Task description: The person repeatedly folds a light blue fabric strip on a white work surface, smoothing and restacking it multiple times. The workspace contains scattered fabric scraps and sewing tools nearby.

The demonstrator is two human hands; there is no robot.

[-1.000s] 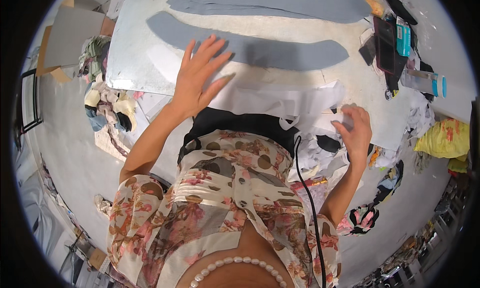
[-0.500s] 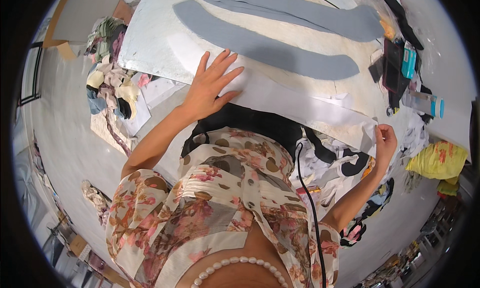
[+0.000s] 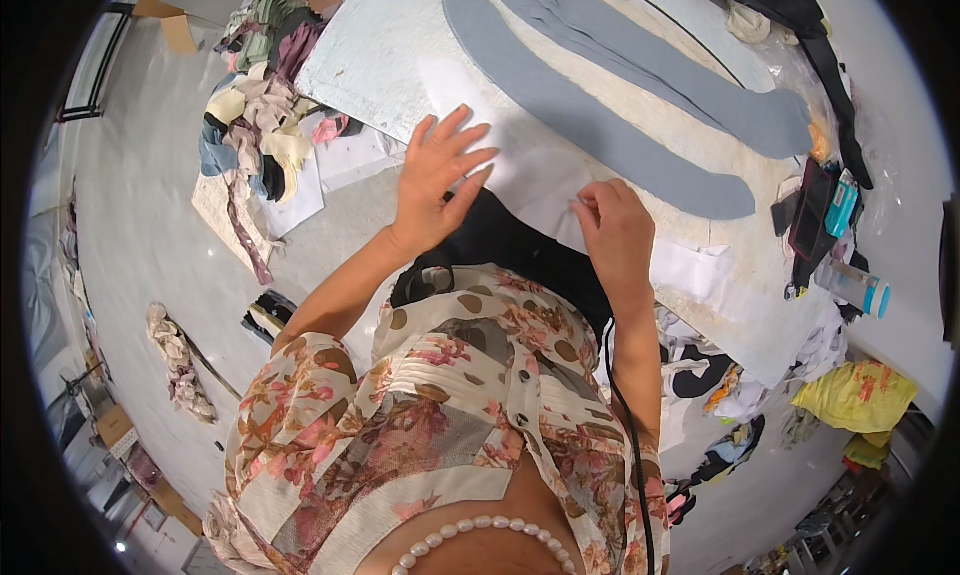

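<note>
A curved white fabric strip (image 3: 535, 180) lies at the near edge of the table, and part of it is hidden by my hands. My left hand (image 3: 437, 180) rests over its left part with the fingers spread. Close by on the right, my right hand (image 3: 615, 230) has its thumb and fingertips pinched together at the strip's edge. Just beyond lies a curved grey-blue fabric piece (image 3: 600, 125). A stack of similar grey-blue pieces (image 3: 650, 75) sits farther back.
Fabric scraps (image 3: 262, 140) are heaped left of the white table (image 3: 370, 55). A folded white piece (image 3: 690, 265) lies right of my right hand. At the right edge are a dark phone-like object (image 3: 812, 207), a teal box (image 3: 841, 207) and a clear blue-capped container (image 3: 862, 287). A black cord (image 3: 630, 425) hangs down my front.
My right hand has moved left from the strip's far right end to near my left hand, bringing the strip's end inward. My left hand stays spread. The whole view has shifted and turned slightly.
</note>
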